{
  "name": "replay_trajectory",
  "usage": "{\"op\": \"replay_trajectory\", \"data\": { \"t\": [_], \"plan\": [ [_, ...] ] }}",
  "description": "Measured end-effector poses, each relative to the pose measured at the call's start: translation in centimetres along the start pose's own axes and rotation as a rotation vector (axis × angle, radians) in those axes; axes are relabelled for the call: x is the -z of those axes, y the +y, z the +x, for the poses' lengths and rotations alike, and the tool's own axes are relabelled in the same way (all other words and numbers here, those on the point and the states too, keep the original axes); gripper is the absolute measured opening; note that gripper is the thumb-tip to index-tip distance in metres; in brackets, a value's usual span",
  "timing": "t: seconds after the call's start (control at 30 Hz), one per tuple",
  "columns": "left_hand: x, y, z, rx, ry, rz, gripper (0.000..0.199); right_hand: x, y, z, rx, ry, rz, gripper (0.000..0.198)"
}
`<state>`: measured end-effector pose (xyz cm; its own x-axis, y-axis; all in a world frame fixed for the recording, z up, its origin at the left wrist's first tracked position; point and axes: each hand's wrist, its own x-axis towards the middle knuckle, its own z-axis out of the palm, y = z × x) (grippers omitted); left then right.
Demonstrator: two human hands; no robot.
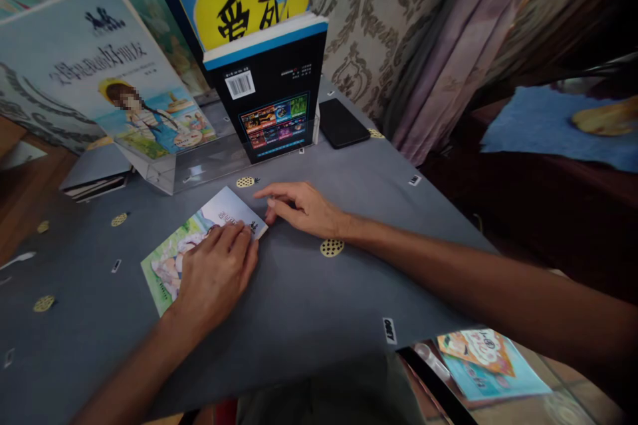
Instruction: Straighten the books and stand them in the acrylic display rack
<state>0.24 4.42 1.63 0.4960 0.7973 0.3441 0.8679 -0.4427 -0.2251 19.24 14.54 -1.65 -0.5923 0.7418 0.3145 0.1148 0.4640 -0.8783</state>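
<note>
A thin picture book (224, 202) with a pale blue and green cover lies flat and slanted on the grey tabletop. My left hand (216, 265) rests palm down across it, fingers stretched out, hiding part of the cover picture. Just beyond the book's right corner is my right hand (304, 209), its fingers loosely bent and apart with nothing in them. Whether its lower fingers touch the book's edge I cannot tell.
Behind stands a clear acrylic stand (209, 163) holding a black book (279, 99) and a light blue picture book (84, 46). A phone (343, 123) lies at the right edge of the table (299, 319). Darker books (97, 169) lie left. Below right are more books (491, 372).
</note>
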Motion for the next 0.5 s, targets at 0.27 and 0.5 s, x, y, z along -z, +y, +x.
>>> {"op": "replay_trajectory", "data": {
  "t": [0.27, 0.5],
  "plan": [
    [0.2, 0.1, 0.1, 0.011, -0.014, -0.009, 0.029, -0.2, -0.2, -0.3, 0.029, 0.102, 0.028, 0.034],
    [0.2, 0.3, 0.1, 0.005, -0.003, -0.026, 0.028, -0.4, -1.2, -0.8, 0.219, 0.160, -0.076, 0.029]
  ]
}}
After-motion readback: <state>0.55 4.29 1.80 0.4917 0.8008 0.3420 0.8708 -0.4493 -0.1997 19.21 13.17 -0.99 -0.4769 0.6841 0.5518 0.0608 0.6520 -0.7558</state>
